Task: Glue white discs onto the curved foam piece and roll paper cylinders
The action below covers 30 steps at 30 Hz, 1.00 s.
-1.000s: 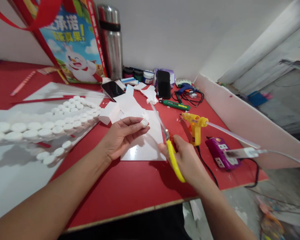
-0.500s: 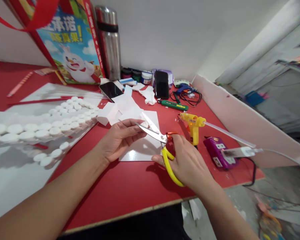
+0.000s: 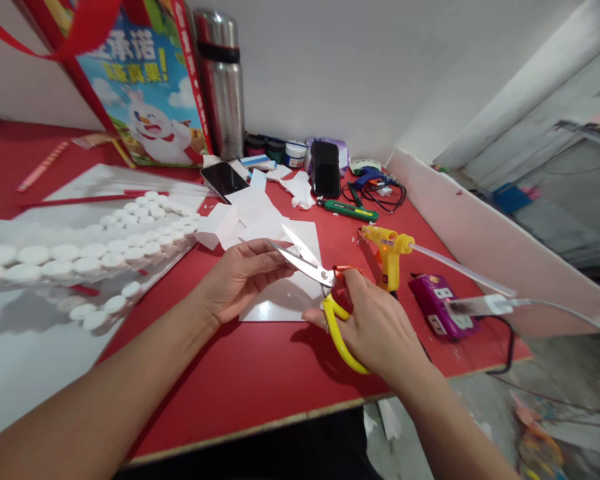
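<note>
My right hand [image 3: 377, 323] is wrapped round the yellow and orange handles of a pair of scissors [image 3: 337, 337]. The blades stand apart and point up and left, close to the fingertips of my left hand [image 3: 240, 277]. Those fingers are pinched on a small white piece [image 3: 294, 250], partly hidden between the blades; its material is hard to make out. Below both hands lies a glossy white sheet [image 3: 273, 303] on the red table [image 3: 220, 393].
Left, rows of white discs [image 3: 85, 253] rest on a white board. Right are a yellow glue gun [image 3: 390, 257] and a purple power strip [image 3: 437, 303]. Behind are a green cutter [image 3: 350, 211], phones [image 3: 325, 170], paper scraps [image 3: 297, 190], a steel flask [image 3: 223, 93] and a picture bag [image 3: 153, 87].
The view has shifted very slightly. Both hands and the scissors keep nearly the same pose, with the blades still apart around the white piece.
</note>
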Tool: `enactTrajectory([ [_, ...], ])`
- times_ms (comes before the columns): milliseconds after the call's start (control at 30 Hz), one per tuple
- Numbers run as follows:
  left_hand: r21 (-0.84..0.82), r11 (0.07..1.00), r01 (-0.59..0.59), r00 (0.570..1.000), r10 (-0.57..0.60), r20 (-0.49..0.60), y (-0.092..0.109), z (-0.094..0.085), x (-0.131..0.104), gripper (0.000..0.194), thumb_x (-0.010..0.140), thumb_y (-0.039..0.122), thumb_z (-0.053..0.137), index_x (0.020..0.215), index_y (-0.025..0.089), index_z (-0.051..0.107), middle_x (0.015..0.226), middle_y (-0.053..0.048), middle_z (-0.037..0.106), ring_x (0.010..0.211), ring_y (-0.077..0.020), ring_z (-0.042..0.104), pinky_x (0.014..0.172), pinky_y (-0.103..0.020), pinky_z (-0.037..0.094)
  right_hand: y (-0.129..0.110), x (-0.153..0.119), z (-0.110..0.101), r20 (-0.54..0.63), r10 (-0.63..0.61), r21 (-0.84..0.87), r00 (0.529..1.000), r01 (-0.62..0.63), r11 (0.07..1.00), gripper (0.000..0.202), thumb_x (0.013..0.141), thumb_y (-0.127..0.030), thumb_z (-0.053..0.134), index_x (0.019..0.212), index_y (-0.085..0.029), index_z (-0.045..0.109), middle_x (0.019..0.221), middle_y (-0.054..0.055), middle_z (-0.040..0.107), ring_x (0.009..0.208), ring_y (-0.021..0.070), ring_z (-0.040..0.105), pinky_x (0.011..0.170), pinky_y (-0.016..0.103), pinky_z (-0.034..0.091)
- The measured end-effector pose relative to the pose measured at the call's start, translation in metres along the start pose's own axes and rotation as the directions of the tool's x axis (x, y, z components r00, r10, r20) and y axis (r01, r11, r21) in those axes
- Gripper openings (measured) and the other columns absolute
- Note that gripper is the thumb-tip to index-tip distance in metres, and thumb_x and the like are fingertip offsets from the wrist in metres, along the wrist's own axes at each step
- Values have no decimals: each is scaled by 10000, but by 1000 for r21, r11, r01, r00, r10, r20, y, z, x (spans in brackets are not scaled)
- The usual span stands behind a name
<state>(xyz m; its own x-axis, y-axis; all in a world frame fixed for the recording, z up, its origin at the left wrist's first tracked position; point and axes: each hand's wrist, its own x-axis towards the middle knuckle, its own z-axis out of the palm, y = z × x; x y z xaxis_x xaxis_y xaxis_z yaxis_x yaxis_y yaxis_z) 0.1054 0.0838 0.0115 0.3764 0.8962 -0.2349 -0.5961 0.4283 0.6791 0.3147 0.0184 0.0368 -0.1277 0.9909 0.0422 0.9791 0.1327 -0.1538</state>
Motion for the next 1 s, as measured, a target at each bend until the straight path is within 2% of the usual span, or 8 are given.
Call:
enactTrajectory([
  [167, 11, 1000, 14, 1000, -14, -20, 1, 1, -1, 207, 645, 108, 896, 830, 107, 803, 802, -57, 772, 776, -141, 715, 827, -245, 590, -1, -1, 1, 6, 3, -39, 1000, -3, 999, 602, 901, -783, 444, 988, -194, 537, 735, 100, 718, 630, 312, 714, 509, 309, 297],
  [300, 32, 999, 9, 1000, -9, -17, 2, 0, 0, 160, 662, 103, 881, 796, 108, 793, 818, -64, 771, 767, -150, 715, 837, -272, 588, -2, -2, 2, 26, 30, -39, 999, -29, 999, 555, 889, -772, 477, 933, -219, 497, 713, 94, 718, 615, 315, 716, 510, 308, 282],
  [467, 37, 999, -2, 1000, 2, -2, 1, -2, 1, 122, 679, 88, 866, 772, 98, 787, 805, -64, 769, 753, -148, 722, 802, -254, 587, -3, -1, 1, 91, 64, 81, 994, -71, 994, 492, 889, -731, 523, 879, -246, 442, 744, 88, 729, 620, 299, 709, 527, 309, 328],
  [733, 29, 1000, 7, 1000, -7, -4, 0, -4, 2, 129, 682, 102, 880, 780, 117, 798, 762, -69, 778, 724, -155, 736, 777, -248, 597, -1, -4, 6, 31, 55, 268, 998, -61, 961, 467, 911, -700, 495, 778, -275, 353, 637, 58, 651, 533, 229, 615, 521, 301, 338],
  [833, 15, 1000, 18, 1000, -17, -14, 1, -3, 3, 155, 682, 87, 880, 815, 127, 809, 787, -68, 792, 740, -153, 750, 766, -226, 604, 2, -4, 6, 43, 104, 369, 994, -113, 923, 489, 883, -691, 565, 737, -271, 361, 580, 5, 562, 485, 176, 515, 496, 284, 310],
  [900, 10, 1000, 22, 1000, -22, -3, 2, -4, 3, 176, 710, 77, 860, 874, 122, 816, 848, -76, 805, 781, -149, 760, 764, -199, 603, 6, -3, 6, 62, 157, 472, 986, -168, 866, 507, 872, -679, 606, 715, -265, 360, 554, -31, 501, 466, 144, 460, 472, 265, 284],
  [1000, 2, 999, 35, 999, -35, 29, 2, -6, 3, 196, 761, 52, 810, 947, 113, 814, 929, -86, 811, 841, -148, 764, 783, -181, 605, 15, -2, 5, 94, 200, 595, 975, -216, 774, 510, 906, -682, 570, 722, -256, 359, 552, -53, 472, 464, 123, 448, 464, 243, 278],
])
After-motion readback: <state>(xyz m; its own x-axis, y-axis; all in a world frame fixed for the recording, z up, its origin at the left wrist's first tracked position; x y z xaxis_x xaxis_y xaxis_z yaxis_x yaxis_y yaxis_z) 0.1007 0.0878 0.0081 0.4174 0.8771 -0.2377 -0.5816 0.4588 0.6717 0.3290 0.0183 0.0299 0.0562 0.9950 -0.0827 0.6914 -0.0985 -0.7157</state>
